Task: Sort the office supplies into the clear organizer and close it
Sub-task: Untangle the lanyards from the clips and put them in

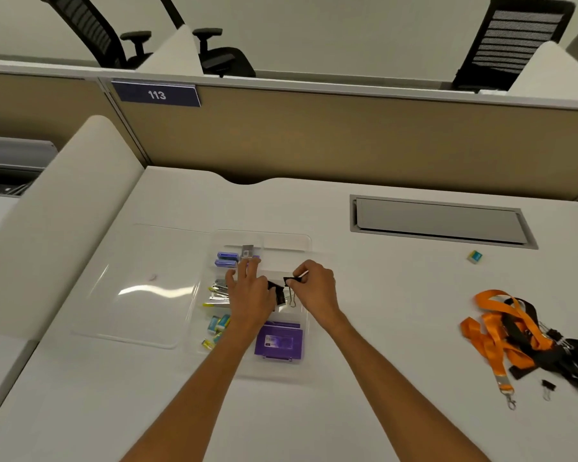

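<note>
A black binder clip [290,280] is pinched between the thumb and fingertips of the right hand [317,288], just above the middle right compartment of the clear organizer [291,240]. More black clips [277,293] are seen in that compartment, directly under the held one. The left hand [251,295] is spread just beside them with straight fingers and nothing grasped; whether it touches anything cannot be told.

Blue boxes [227,258] are lodged in the far left compartment, erasers [219,323] in the near left one, and a purple box [279,343] in the near right one. The lid [137,285] is laid open flat to the left.

Well apart on the right of the desk [381,378], a loose eraser [475,256], a heap of lanyards [514,335] and a small clip [548,386] are left.
</note>
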Demonstrator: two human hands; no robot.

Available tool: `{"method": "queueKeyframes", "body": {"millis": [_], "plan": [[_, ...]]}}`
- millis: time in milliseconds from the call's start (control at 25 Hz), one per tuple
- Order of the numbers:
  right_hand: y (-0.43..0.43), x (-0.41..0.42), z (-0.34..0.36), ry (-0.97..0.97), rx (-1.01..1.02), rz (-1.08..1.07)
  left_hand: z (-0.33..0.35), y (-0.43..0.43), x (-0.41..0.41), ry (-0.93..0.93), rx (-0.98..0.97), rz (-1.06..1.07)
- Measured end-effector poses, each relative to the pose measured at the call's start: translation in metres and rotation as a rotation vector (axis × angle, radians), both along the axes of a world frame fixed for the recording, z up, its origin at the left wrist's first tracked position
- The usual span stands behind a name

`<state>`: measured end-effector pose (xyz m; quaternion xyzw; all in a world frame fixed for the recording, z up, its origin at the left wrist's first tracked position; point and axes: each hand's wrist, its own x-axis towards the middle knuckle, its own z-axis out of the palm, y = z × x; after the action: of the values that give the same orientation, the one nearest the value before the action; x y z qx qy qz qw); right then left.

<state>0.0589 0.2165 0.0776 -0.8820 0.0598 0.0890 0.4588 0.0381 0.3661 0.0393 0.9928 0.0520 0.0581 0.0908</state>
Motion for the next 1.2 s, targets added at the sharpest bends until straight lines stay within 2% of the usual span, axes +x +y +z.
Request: {"method": "queueKeyframes", "body": {"millis": [160, 320, 440, 600, 800, 1000, 1200], "plan": [[0.013, 0.007, -0.013, -0.010, -0.270, 0.149, -0.004, 0.011, -0.003, -0.071, -0.135, 0.063], [0.015, 0.006, -0.020, 0.013, -0.379, 0.216, -0.007, 0.019, -0.008, -0.089, -0.232, 0.085], [0.007, 0.005, -0.018, -0.002, -0.344, 0.217, -0.006, 0.019, -0.011, -0.116, -0.297, 0.086], [-0.024, 0.004, -0.007, -0.039, -0.118, 0.141, -0.001, 0.010, -0.014, -0.140, -0.366, 0.070], [-0.090, -0.010, -0.002, -0.115, -0.043, -0.005, 0.013, -0.026, -0.014, -0.163, -0.468, -0.008], [-0.164, -0.041, -0.015, -0.079, -0.151, -0.046, 0.014, -0.087, -0.013, -0.228, -0.538, -0.160], [-0.242, -0.071, -0.029, -0.035, -0.271, -0.160, 0.000, -0.159, -0.025, -0.105, -0.540, -0.346]]}}
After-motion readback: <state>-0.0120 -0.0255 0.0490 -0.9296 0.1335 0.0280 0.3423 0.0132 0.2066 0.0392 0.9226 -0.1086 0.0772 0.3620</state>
